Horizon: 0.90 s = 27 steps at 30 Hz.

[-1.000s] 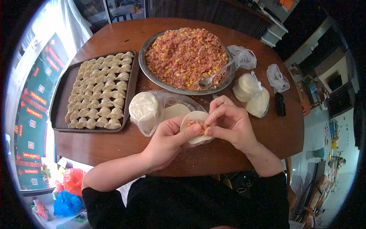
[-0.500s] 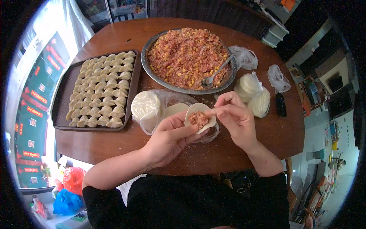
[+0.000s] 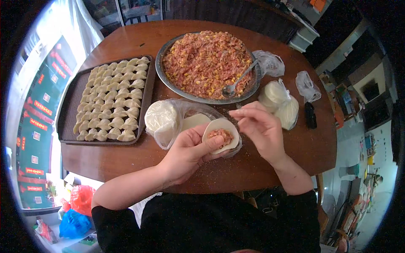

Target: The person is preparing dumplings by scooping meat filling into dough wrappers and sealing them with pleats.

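Right fingers [image 3: 242, 113] lifted since earlier, loosely parted; left fingers [image 3: 211, 144] pinching filled wrapper [image 3: 219, 125]; red strips [image 3: 38, 124] illegible.

- Daylight is pouring in from the left, washing a white curtain [image 3: 81, 29] almost to glare.
- Beside me, a tall green panel [image 3: 36, 142] is standing along that side, red strips dotting it.
- A brown wooden table [image 3: 114, 163] with a curving edge is filling the middle of the room.
- Past its far edge, framed glass [image 3: 145, 7] is showing next to a dark cabinet front [image 3: 211, 14].
- White drawers [image 3: 303, 39] are sitting near the far right corner.
- Over to the right, a pale floor [image 3: 335, 162] is stretching toward a dimmer, cluttered side, its details blurring.
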Motion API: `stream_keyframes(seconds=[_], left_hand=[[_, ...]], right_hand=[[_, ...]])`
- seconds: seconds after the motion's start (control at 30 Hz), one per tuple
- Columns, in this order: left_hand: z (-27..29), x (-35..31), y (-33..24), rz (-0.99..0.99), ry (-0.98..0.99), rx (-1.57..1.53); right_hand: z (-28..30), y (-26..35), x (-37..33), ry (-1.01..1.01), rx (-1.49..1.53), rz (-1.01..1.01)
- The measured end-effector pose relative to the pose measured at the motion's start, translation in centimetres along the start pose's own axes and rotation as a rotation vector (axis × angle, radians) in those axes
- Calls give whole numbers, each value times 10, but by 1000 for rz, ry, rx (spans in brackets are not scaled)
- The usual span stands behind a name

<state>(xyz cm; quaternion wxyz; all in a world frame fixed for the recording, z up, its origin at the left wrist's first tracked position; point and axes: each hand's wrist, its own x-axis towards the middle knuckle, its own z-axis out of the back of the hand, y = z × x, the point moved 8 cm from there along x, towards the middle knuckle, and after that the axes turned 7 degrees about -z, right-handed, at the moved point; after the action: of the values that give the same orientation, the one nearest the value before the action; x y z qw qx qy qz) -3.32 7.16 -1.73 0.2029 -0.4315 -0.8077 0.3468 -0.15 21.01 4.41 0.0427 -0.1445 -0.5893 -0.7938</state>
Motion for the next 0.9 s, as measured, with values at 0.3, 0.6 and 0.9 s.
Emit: stream_keyframes(seconds=[0.3,0.6,0.9], left_hand=[[-10,-2,-3,46,15,-47],[6,0,9,72,-7,-8],[0,0,4,41,-8,19]], right_hand=[[-10,-35,-2,167,276,-379],[-13,-20,-2,101,130,-170],[-14,-33,-4,116,325,-328]])
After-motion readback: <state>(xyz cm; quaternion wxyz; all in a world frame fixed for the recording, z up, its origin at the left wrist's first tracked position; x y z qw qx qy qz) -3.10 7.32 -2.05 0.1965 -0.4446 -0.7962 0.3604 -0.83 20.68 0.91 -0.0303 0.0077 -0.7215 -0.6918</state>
